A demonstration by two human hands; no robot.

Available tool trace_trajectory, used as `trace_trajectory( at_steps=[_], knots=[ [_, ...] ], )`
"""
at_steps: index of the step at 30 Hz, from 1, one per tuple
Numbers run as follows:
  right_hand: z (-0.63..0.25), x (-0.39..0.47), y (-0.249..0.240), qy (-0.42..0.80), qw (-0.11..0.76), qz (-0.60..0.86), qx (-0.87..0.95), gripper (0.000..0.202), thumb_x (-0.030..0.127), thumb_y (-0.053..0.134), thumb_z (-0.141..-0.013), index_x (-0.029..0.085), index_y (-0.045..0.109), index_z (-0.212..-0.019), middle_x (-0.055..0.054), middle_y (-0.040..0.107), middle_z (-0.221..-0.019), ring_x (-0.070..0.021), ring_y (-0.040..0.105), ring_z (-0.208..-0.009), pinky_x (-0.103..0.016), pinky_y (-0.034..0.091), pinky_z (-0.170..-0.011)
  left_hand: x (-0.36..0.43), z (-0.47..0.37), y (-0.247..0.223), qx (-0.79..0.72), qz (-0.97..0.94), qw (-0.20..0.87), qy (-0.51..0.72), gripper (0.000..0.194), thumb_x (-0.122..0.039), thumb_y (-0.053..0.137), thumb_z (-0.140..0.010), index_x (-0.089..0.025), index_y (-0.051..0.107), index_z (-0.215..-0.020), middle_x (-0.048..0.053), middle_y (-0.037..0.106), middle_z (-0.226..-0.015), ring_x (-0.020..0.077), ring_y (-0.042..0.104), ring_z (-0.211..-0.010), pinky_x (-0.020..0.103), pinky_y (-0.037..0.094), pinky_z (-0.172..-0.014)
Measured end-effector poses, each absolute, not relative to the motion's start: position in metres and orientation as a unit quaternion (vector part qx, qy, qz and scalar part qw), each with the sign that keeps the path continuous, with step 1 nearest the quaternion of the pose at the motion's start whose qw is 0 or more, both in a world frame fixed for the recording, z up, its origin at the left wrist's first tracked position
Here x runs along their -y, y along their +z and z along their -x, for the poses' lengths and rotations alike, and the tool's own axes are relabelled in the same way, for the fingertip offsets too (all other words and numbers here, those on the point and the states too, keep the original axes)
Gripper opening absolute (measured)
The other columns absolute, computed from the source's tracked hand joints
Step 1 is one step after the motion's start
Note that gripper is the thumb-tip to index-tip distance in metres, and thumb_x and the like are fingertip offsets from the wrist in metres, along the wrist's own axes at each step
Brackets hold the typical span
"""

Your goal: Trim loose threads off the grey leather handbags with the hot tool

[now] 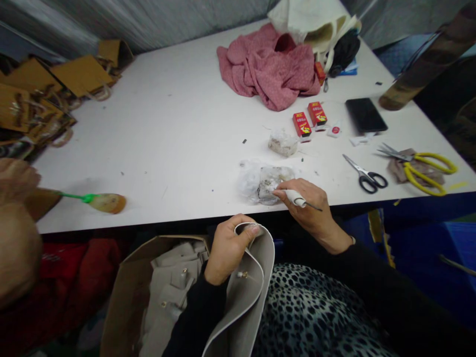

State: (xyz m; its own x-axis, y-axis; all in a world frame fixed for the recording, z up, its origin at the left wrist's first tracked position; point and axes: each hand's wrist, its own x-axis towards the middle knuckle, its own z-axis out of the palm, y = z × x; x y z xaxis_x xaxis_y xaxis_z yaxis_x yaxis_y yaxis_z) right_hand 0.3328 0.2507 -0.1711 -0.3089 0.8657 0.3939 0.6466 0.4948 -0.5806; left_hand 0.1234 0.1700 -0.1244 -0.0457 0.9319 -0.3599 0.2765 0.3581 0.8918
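My left hand [230,248] pinches the upper edge of a grey-beige leather-like piece [266,263], which curls downward and bears a small metal fitting. In my right hand [310,210] is a thin tool with a white wrapped handle [296,198]; its dark shaft points right. The fingers are closed around it beside a whitish block [273,181] in clear plastic at the table's front edge. Left of my left arm, a cardboard box [128,282] holds more beige pieces [167,277] with metal fittings.
On the white table [178,124] lie black-handled scissors [366,177], yellow-handled scissors [427,168], red boxes [301,124], a phone [366,115], pink cloth [267,64] and a bottle with a green tip [107,203]. Brown bags [82,74] are at left, near another person's hand [17,178].
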Motion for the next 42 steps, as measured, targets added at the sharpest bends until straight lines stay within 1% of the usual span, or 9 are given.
trace_trajectory(
  at_steps=[4, 8, 12, 15, 18, 24, 31, 40, 42],
  knots=[
    [-0.331, -0.254, -0.17, 0.157, 0.325, 0.485, 0.797, 0.033, 0.047, 0.055, -0.105, 0.02, 0.071, -0.094, -0.011, 0.075, -0.092, -0.0254, 0.068, -0.089, -0.037, 0.05, -0.084, -0.169, -0.123, -0.123, -0.649, -0.473, 0.506, 0.314, 0.013, -0.03, 0.074, -0.081, -0.018, 0.076, -0.082, 0.001, 0.071, -0.075, 0.0165, 0.06, -0.07, 0.028, 0.046, -0.07],
    [-0.337, -0.251, -0.168, 0.228, 0.414, 0.481, 0.738, 0.032, 0.049, 0.059, -0.103, 0.021, 0.072, -0.095, -0.009, 0.075, -0.095, -0.0252, 0.07, -0.091, -0.039, 0.052, -0.085, -0.168, -0.124, -0.123, -0.65, -0.484, 0.501, 0.303, 0.012, -0.03, 0.074, -0.082, -0.018, 0.076, -0.082, 0.002, 0.074, -0.079, 0.0176, 0.062, -0.074, 0.028, 0.046, -0.071],
    [-0.338, -0.229, -0.162, 0.399, 0.494, 0.486, 0.6, 0.032, 0.051, 0.059, -0.102, 0.022, 0.071, -0.094, -0.004, 0.072, -0.084, -0.0193, 0.069, -0.075, -0.033, 0.056, -0.072, -0.168, -0.127, -0.126, -0.647, -0.485, 0.509, 0.296, 0.013, -0.029, 0.074, -0.082, -0.017, 0.076, -0.08, 0.003, 0.074, -0.081, 0.0179, 0.063, -0.075, 0.029, 0.047, -0.071],
    [-0.335, -0.211, -0.156, 0.538, 0.487, 0.446, 0.524, 0.036, 0.052, 0.059, -0.102, 0.021, 0.071, -0.09, -0.001, 0.069, -0.072, -0.0161, 0.068, -0.065, -0.029, 0.057, -0.063, -0.169, -0.13, -0.127, -0.64, -0.487, 0.516, 0.295, 0.012, -0.029, 0.074, -0.082, -0.017, 0.076, -0.08, 0.003, 0.074, -0.08, 0.0179, 0.063, -0.075, 0.029, 0.047, -0.071],
    [-0.332, -0.2, -0.157, 0.593, 0.47, 0.402, 0.516, 0.031, 0.049, 0.063, -0.101, 0.021, 0.073, -0.091, -0.001, 0.07, -0.073, -0.0146, 0.069, -0.068, -0.026, 0.057, -0.065, -0.17, -0.133, -0.128, -0.636, -0.49, 0.52, 0.292, 0.011, -0.027, 0.075, -0.081, -0.017, 0.075, -0.081, 0.003, 0.074, -0.08, 0.0174, 0.063, -0.074, 0.029, 0.046, -0.071],
    [-0.331, -0.197, -0.169, 0.599, 0.464, 0.384, 0.528, 0.023, 0.039, 0.062, -0.103, 0.021, 0.074, -0.095, 0.0, 0.07, -0.077, -0.0131, 0.068, -0.071, -0.024, 0.056, -0.068, -0.168, -0.136, -0.127, -0.634, -0.502, 0.513, 0.289, 0.009, -0.026, 0.075, -0.08, -0.017, 0.075, -0.081, 0.003, 0.074, -0.081, 0.0185, 0.065, -0.078, 0.029, 0.046, -0.075],
    [-0.333, -0.196, -0.169, 0.55, 0.45, 0.372, 0.597, 0.02, 0.031, 0.057, -0.106, 0.022, 0.072, -0.095, 0.001, 0.069, -0.079, -0.0115, 0.066, -0.073, -0.022, 0.053, -0.07, -0.167, -0.136, -0.126, -0.633, -0.512, 0.501, 0.294, 0.008, -0.025, 0.073, -0.08, -0.017, 0.075, -0.078, 0.003, 0.073, -0.08, 0.019, 0.064, -0.077, 0.03, 0.046, -0.075],
    [-0.336, -0.205, -0.158, 0.539, 0.393, 0.324, 0.671, 0.028, 0.031, 0.055, -0.105, 0.019, 0.07, -0.085, -0.001, 0.067, -0.079, -0.0123, 0.064, -0.072, -0.025, 0.052, -0.07, -0.165, -0.139, -0.129, -0.617, -0.511, 0.517, 0.301, 0.009, -0.023, 0.073, -0.077, -0.018, 0.074, -0.07, 0.003, 0.07, -0.075, 0.0182, 0.061, -0.073, 0.029, 0.044, -0.071],
    [-0.335, -0.204, -0.16, 0.553, 0.4, 0.327, 0.653, 0.029, 0.033, 0.055, -0.106, 0.019, 0.071, -0.086, -0.001, 0.067, -0.077, -0.0125, 0.065, -0.071, -0.025, 0.053, -0.07, -0.165, -0.139, -0.129, -0.617, -0.512, 0.516, 0.303, 0.009, -0.023, 0.073, -0.077, -0.018, 0.074, -0.07, 0.003, 0.07, -0.075, 0.0182, 0.061, -0.072, 0.029, 0.044, -0.071]
  ],
)
